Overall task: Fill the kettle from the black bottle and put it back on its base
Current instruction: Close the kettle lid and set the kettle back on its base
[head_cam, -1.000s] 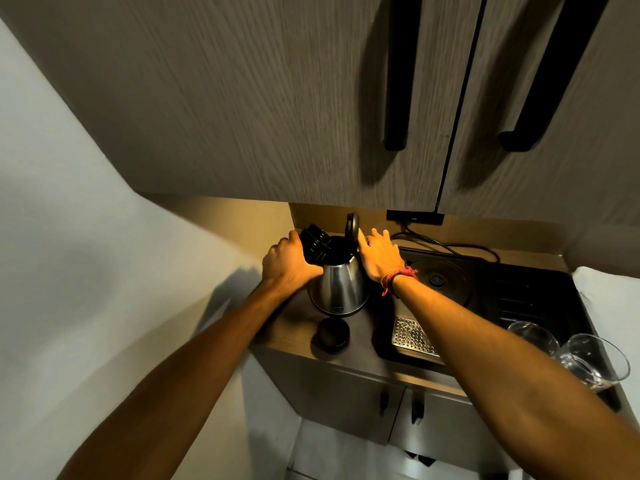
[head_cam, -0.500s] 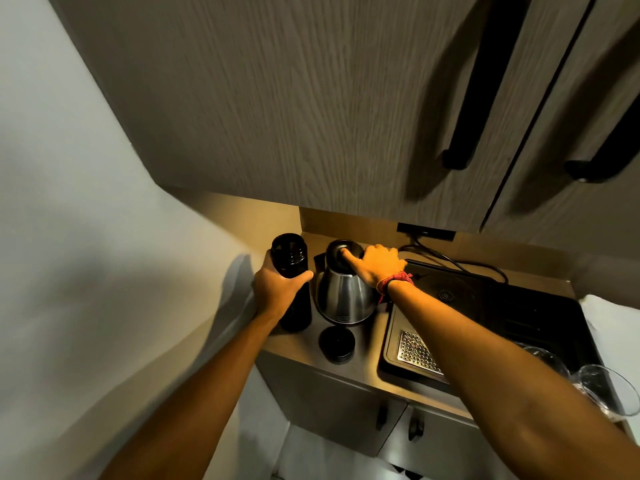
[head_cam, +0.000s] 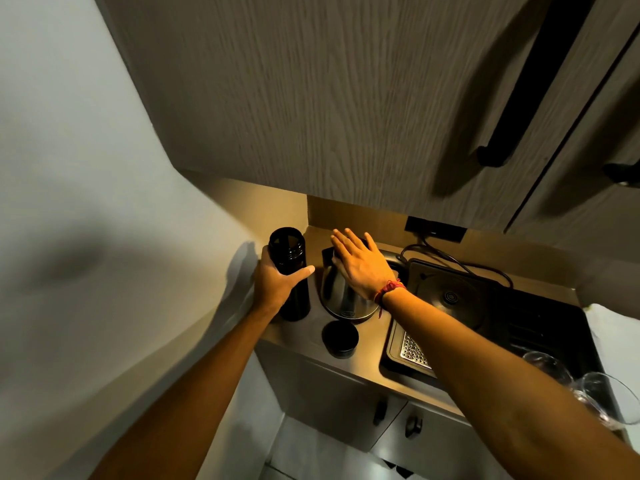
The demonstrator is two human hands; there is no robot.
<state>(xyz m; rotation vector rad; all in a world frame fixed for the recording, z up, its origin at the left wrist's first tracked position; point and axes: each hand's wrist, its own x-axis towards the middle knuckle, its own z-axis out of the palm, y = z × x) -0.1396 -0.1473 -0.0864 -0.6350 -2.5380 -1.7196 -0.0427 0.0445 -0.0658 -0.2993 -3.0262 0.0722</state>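
Observation:
A steel kettle [head_cam: 341,299] stands on the counter near the left end, its top hidden under my right hand [head_cam: 362,263], which lies flat over it with fingers spread. Left of the kettle the black bottle [head_cam: 289,268] stands upright with its mouth uncapped, and my left hand [head_cam: 277,282] is wrapped round its middle. The bottle's black cap [head_cam: 340,338] lies on the counter in front of the kettle. I cannot make out the kettle's base.
A black tray [head_cam: 540,323] with a round hotplate and a perforated metal grid fills the counter's right part. Two clear glasses [head_cam: 595,393] lie at its near right. A cable [head_cam: 450,258] runs to a wall socket. Overhead cabinets hang low above; a wall closes the left side.
The bottle went from tilted over the open kettle to upright on the counter at its left. The kettle's lid came down, and my right hand moved from pressing it to lying flat on top.

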